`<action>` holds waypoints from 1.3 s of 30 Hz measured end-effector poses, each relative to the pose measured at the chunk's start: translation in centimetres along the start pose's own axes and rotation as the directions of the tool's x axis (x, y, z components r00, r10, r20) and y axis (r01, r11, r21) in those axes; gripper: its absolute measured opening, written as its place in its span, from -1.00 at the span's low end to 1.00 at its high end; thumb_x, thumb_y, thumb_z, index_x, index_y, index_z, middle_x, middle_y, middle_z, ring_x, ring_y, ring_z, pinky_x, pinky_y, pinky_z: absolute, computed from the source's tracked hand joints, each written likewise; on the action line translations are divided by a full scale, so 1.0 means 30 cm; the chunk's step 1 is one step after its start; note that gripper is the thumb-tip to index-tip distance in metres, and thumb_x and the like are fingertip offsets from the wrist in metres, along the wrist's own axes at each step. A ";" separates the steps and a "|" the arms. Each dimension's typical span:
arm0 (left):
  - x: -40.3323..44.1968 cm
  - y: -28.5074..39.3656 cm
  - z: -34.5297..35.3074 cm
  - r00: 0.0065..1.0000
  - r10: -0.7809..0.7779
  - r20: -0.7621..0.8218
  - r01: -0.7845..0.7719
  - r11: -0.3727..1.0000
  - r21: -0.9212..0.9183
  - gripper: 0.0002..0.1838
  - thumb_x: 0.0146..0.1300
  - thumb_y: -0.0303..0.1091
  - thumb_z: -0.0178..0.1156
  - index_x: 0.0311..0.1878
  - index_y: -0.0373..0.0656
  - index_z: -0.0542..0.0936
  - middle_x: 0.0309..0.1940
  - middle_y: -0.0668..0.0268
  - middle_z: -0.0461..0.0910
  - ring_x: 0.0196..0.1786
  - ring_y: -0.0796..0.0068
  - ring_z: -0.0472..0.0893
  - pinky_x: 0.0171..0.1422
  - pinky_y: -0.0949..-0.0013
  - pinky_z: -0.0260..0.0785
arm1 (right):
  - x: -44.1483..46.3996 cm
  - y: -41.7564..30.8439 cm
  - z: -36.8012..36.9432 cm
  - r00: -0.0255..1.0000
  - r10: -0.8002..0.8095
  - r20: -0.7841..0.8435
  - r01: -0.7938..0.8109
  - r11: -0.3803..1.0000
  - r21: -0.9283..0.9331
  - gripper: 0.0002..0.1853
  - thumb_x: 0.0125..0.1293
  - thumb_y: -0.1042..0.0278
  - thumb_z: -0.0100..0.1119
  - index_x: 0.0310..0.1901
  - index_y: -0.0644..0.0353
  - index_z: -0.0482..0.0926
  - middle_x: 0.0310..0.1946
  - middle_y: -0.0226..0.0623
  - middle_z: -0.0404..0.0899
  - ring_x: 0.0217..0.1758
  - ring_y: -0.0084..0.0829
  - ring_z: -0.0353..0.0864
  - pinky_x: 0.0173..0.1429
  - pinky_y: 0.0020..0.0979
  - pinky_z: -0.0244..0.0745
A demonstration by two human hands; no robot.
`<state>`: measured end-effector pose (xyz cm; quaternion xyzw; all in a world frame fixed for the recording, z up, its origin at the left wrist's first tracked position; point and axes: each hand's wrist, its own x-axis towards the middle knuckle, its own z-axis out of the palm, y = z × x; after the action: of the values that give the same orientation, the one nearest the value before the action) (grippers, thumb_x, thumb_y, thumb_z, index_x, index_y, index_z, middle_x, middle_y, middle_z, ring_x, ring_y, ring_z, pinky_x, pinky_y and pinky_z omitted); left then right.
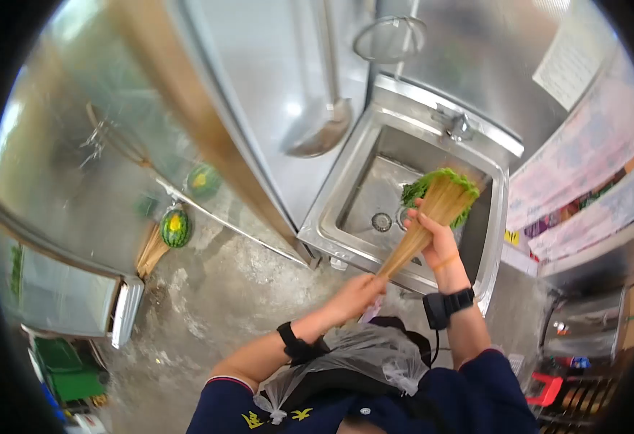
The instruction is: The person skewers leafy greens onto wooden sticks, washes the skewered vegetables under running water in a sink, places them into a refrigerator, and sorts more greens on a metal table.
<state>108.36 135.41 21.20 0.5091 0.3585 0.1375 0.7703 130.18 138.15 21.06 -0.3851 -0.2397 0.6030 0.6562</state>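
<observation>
A fan-shaped bundle of thin tan sticks (pixel 441 201), like a whisk or brush, slants over the sink (pixel 315 226). My left hand (pixel 360 295) is closed round its narrow lower end. Farther up, my right hand (pixel 431 235) holds the bundle from the right side, fingers bent against it. Leafy greens (pixel 412 192) show behind the bundle's wide end, and bright green edges its tip; whether that green is part of the bundle I cannot tell. The drain (pixel 381 222) lies left of my right hand.
The faucet (pixel 460 128) is at the sink's back. A large ladle (pixel 324 130) and a strainer (pixel 390 39) hang above. On the left floor are a watermelon-patterned object (pixel 176 228) and another stick bundle (pixel 151 253). A red item (pixel 545 389) is lower right.
</observation>
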 end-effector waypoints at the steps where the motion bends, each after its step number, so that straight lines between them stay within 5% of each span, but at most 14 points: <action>1: -0.035 -0.031 0.025 0.999 0.024 0.021 -0.025 0.999 0.020 -0.66 0.27 -0.02 -0.06 -0.25 -0.13 0.43 -0.67 0.51 0.20 -0.75 0.74 0.10 -0.71 0.60 -0.07 | -0.037 0.008 0.044 0.989 -0.143 -0.048 0.141 0.989 -0.032 -0.56 0.14 0.44 0.08 0.08 0.27 0.29 -0.15 -0.20 0.50 -0.20 -0.32 0.54 -0.11 -0.29 0.46; 5: -0.115 -0.069 0.033 0.976 -0.195 0.097 0.213 0.948 -0.238 -0.73 0.25 -0.09 -0.02 -0.27 -0.11 0.43 -0.67 0.57 0.15 -0.73 0.76 0.09 -0.71 0.62 -0.07 | -0.063 0.081 0.045 0.993 0.057 -0.103 -0.068 0.992 -0.102 -0.54 0.14 0.43 0.09 0.11 0.27 0.31 -0.19 -0.23 0.52 -0.20 -0.42 0.52 -0.11 -0.42 0.43; 9: -0.295 -0.149 -0.014 0.983 0.037 0.179 0.005 0.974 -0.226 -0.69 0.24 -0.05 -0.01 -0.28 -0.12 0.42 -0.68 0.54 0.19 -0.71 0.74 0.13 -0.71 0.62 -0.02 | -0.234 0.045 0.241 0.990 0.075 0.118 -0.070 0.996 -0.050 -0.49 0.16 0.35 0.05 0.17 0.17 0.27 -0.16 -0.29 0.47 -0.12 -0.43 0.45 -0.02 -0.40 0.38; 13: -0.547 -0.177 0.003 0.981 0.115 -0.155 -0.107 0.992 0.060 -0.66 0.25 -0.01 -0.02 -0.26 -0.13 0.43 -0.70 0.52 0.24 -0.70 0.75 0.21 -0.68 0.61 0.05 | -0.303 0.152 0.329 0.918 -0.046 0.394 0.092 0.991 -0.099 -0.44 0.13 0.45 0.05 0.20 0.23 0.18 -0.07 -0.26 0.39 -0.01 -0.43 0.37 0.08 -0.36 0.31; 15: -0.710 -0.229 0.030 0.966 0.091 -0.243 -0.076 0.995 0.070 -0.62 0.27 0.01 -0.07 -0.22 -0.17 0.44 -0.71 0.49 0.30 -0.71 0.76 0.26 -0.69 0.60 0.09 | -0.411 0.191 0.407 0.937 -0.112 0.332 0.143 0.987 -0.070 -0.48 0.12 0.50 0.02 0.16 0.29 0.21 -0.11 -0.21 0.42 -0.05 -0.40 0.41 0.12 -0.32 0.31; 20: -1.123 -0.312 0.121 0.925 -0.039 -0.377 -0.069 0.961 -0.268 -0.49 0.31 0.06 -0.20 -0.19 -0.26 0.48 -0.73 0.39 0.41 -0.78 0.70 0.28 -0.73 0.59 0.09 | -0.563 0.443 0.622 0.872 0.180 0.455 -0.221 0.975 0.037 -0.51 0.12 0.59 -0.02 0.14 0.30 0.22 -0.12 -0.21 0.40 -0.08 -0.40 0.41 0.10 -0.30 0.32; 26: -1.470 -0.560 0.094 0.885 0.087 -0.457 -0.361 0.748 -0.557 -0.52 0.32 0.01 -0.17 -0.24 -0.26 0.50 -0.78 0.31 0.43 -0.83 0.69 0.31 -0.81 0.65 0.06 | -0.761 0.715 0.976 0.647 0.369 0.667 -0.445 0.893 -0.063 -0.51 0.07 0.61 0.03 0.09 0.25 0.24 -0.19 -0.19 0.42 -0.09 -0.37 0.42 0.07 -0.31 0.36; 28: -1.591 -0.658 0.053 0.898 0.132 -0.420 -0.376 0.727 -0.575 -0.54 0.32 0.01 -0.15 -0.21 -0.25 0.50 -0.69 0.30 0.49 -0.72 0.66 0.43 -0.68 0.64 0.23 | -0.837 0.819 1.100 0.504 0.465 0.728 -0.487 0.849 -0.205 -0.50 0.07 0.62 0.03 0.10 0.23 0.24 -0.23 -0.19 0.44 -0.12 -0.35 0.44 0.05 -0.30 0.38; 32: -1.892 -0.833 -0.082 0.772 -0.064 -0.633 -0.276 0.863 -0.424 -0.54 0.26 0.03 -0.03 -0.12 -0.24 0.48 -0.34 0.29 0.55 -0.26 0.54 0.53 -0.16 0.52 0.38 | -1.023 1.095 1.357 0.408 0.477 0.778 -0.374 0.865 -0.334 -0.51 0.09 0.60 0.04 0.10 0.25 0.22 -0.26 -0.16 0.48 -0.16 -0.30 0.50 0.01 -0.29 0.42; 34: -2.068 -0.870 -0.163 0.424 0.030 -0.905 0.214 0.968 0.132 -0.45 0.19 0.05 0.05 -0.01 -0.28 0.40 -0.19 0.23 0.51 -0.15 0.46 0.50 -0.12 0.46 0.38 | -1.148 1.251 1.514 0.395 0.450 0.801 -0.344 0.881 -0.325 -0.50 0.11 0.57 0.05 0.12 0.26 0.20 -0.25 -0.14 0.49 -0.15 -0.28 0.52 0.00 -0.29 0.43; 35: -2.141 -0.886 -0.193 0.227 0.222 -0.948 0.196 0.943 0.268 -0.39 0.10 -0.04 0.19 0.08 -0.31 0.31 -0.09 0.18 0.44 -0.07 0.40 0.47 -0.07 0.41 0.37 | -1.227 1.320 1.589 0.340 0.484 0.807 -0.323 0.865 -0.383 -0.50 0.12 0.56 0.05 0.13 0.26 0.19 -0.23 -0.14 0.49 -0.14 -0.28 0.53 0.01 -0.29 0.43; 36: -2.201 -0.878 -0.224 0.297 0.247 -0.922 0.202 0.928 0.313 -0.39 0.10 -0.04 0.19 0.08 -0.31 0.31 -0.09 0.18 0.44 -0.07 0.40 0.47 -0.07 0.41 0.37 | -1.276 1.362 1.654 0.330 0.497 0.803 -0.281 0.863 -0.419 -0.50 0.14 0.54 0.05 0.14 0.26 0.18 -0.22 -0.13 0.50 -0.13 -0.28 0.53 0.01 -0.30 0.43; 38: -2.293 -0.843 -0.328 0.075 0.232 -0.970 -0.070 0.971 0.227 -0.41 0.04 -0.21 0.27 0.06 -0.34 0.30 -0.13 0.14 0.46 -0.10 0.38 0.48 -0.08 0.42 0.36 | -1.379 1.492 1.769 0.217 0.464 0.859 -0.309 0.867 -0.390 -0.50 0.23 0.45 0.03 0.18 0.27 0.12 -0.15 -0.16 0.50 -0.08 -0.38 0.51 0.01 -0.39 0.43; 39: -2.313 -0.878 -0.393 0.092 0.214 -0.972 -0.203 0.960 0.192 -0.39 -0.03 -0.37 0.32 0.07 -0.34 0.29 -0.14 0.20 0.46 -0.11 0.42 0.48 -0.09 0.42 0.36 | -1.430 1.580 1.803 0.246 0.406 0.880 -0.228 0.907 -0.355 -0.59 0.23 0.42 0.05 0.10 0.26 0.26 -0.17 -0.24 0.52 -0.09 -0.43 0.50 0.01 -0.42 0.42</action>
<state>47.23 91.78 23.91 0.3394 0.7011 0.5443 0.3115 52.52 106.84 21.66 -0.0518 -0.5375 0.8110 0.2252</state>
